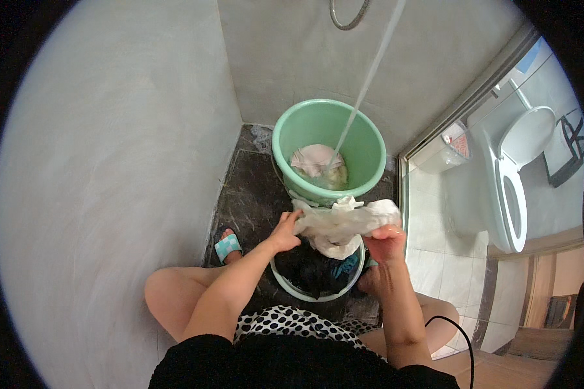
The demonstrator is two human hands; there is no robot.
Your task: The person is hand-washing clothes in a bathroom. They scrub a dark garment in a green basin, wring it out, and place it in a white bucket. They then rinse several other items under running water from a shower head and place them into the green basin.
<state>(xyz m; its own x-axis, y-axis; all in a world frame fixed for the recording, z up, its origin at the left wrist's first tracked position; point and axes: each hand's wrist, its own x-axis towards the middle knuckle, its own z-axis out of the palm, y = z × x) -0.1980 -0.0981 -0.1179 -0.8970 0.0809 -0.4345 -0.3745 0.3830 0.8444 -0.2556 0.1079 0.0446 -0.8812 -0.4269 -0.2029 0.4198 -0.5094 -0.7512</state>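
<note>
A wet white cloth garment (340, 223) is stretched between my two hands, above a small pale basin (292, 288) that holds dark clothes (301, 270) and a blue-green cloth (346, 266). My left hand (287, 233) grips its left end, and my right hand (385, 243) grips its right end. Just beyond the garment stands a large green plastic bucket (283, 141). Inside the bucket lie a pale pink cloth (316, 158) and a yellowish one in water. A stream of water (370, 78) runs down into it from above.
Grey walls (117, 146) rise at the left and behind the bucket. A metal shower hose (349, 22) hangs on the back wall. At the right, past a glass partition, are a white toilet (513, 209) and a waste bin (455, 141). A black cable (467, 340) curves at the lower right.
</note>
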